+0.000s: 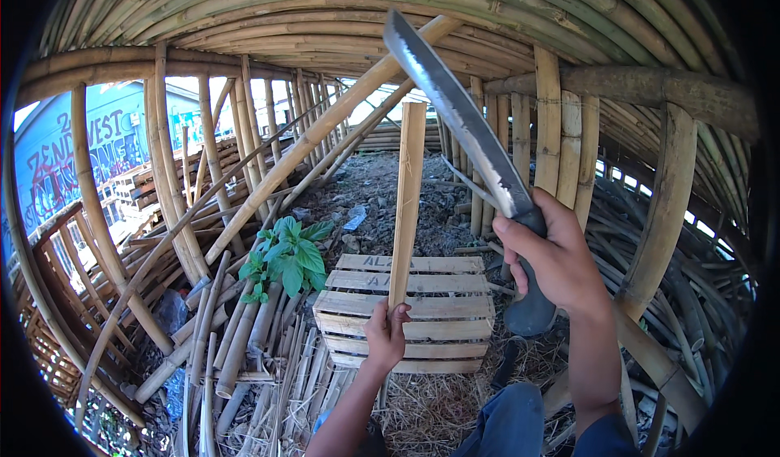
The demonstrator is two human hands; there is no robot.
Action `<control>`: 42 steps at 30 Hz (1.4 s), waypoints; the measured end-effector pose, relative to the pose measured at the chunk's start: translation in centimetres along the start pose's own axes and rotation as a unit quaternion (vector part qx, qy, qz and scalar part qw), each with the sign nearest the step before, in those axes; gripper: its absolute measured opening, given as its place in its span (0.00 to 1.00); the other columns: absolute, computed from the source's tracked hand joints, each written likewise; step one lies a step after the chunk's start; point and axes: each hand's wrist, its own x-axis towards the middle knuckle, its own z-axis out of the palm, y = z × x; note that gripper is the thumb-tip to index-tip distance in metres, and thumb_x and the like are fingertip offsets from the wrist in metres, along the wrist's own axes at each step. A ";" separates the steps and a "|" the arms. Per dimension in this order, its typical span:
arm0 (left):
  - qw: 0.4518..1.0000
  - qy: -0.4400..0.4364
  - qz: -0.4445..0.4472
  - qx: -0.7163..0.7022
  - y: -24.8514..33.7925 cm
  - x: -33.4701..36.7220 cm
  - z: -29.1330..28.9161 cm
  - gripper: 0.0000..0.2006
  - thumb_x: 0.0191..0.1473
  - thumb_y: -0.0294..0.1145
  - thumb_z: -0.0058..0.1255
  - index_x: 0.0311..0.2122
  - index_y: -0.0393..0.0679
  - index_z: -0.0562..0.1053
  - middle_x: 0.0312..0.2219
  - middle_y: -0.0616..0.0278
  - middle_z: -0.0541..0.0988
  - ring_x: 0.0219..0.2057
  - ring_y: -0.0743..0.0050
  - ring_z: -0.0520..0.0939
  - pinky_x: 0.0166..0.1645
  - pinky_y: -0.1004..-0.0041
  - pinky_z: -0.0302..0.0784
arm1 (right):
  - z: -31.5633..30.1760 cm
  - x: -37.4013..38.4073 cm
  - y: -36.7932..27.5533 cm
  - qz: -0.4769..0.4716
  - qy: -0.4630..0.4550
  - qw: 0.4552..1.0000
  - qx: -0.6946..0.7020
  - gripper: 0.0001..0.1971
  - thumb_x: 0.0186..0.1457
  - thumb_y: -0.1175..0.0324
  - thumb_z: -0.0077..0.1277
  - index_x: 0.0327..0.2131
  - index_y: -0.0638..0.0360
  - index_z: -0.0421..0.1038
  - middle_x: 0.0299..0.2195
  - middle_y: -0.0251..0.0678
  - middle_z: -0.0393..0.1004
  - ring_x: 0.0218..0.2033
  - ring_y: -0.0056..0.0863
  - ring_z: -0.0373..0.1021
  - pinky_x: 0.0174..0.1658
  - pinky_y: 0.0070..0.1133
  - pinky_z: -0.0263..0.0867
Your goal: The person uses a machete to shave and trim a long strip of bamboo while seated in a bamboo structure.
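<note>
My right hand (561, 255) is wrapped round the dark handle of a machete (465, 124). The long, scuffed blade points up and to the left, its tip in front of a slanting bamboo pole. In my left hand (385, 337) is the lower end of a flat, pale bamboo slat (408, 189), standing nearly upright. The blade crosses above and right of the slat's top and looks apart from it. Just behind my left hand sits a wooden slatted crate (451, 327); whether the slat's lower end rests on it is hidden by my fingers.
Left of the crate, a leafy green plant (286, 255) grows beside piled bamboo poles (236, 351). More thin poles (642, 286) lie at the right. Bamboo posts (546, 124) and a low bamboo roof (325, 6) enclose the place. Dry straw (431, 408) covers the ground nearby.
</note>
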 end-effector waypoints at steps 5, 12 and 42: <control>1.000 -0.001 0.002 -0.001 -0.2 -0.1 -0.1 0.06 0.59 0.26 0.45 0.38 0.35 0.68 0.25 0.56 0.79 0.24 0.75 0.80 0.30 0.76 0.75 | 0.7 0.6 -1.0 0.013 -0.031 0.999 -0.023 0.11 0.57 0.65 0.51 0.31 0.63 0.64 0.15 0.27 0.63 0.11 0.13 0.61 0.13 0.15 0.56; 1.000 -0.004 0.001 0.017 -0.3 -0.1 -0.2 0.04 0.58 0.23 0.44 0.38 0.35 0.68 0.26 0.56 0.79 0.25 0.74 0.80 0.30 0.75 0.75 | 1.1 0.5 -0.9 -0.012 -0.006 0.998 -0.069 0.10 0.56 0.65 0.51 0.31 0.63 0.64 0.14 0.26 0.64 0.11 0.13 0.61 0.14 0.15 0.56; 1.000 -0.009 -0.020 0.007 0.5 0.2 -0.3 0.06 0.60 0.25 0.42 0.38 0.34 0.68 0.26 0.60 0.77 0.25 0.81 0.76 0.33 0.79 0.73 | 1.6 1.0 -1.2 0.008 -0.002 0.998 -0.068 0.10 0.56 0.65 0.52 0.32 0.62 0.65 0.14 0.25 0.62 0.10 0.12 0.60 0.13 0.15 0.55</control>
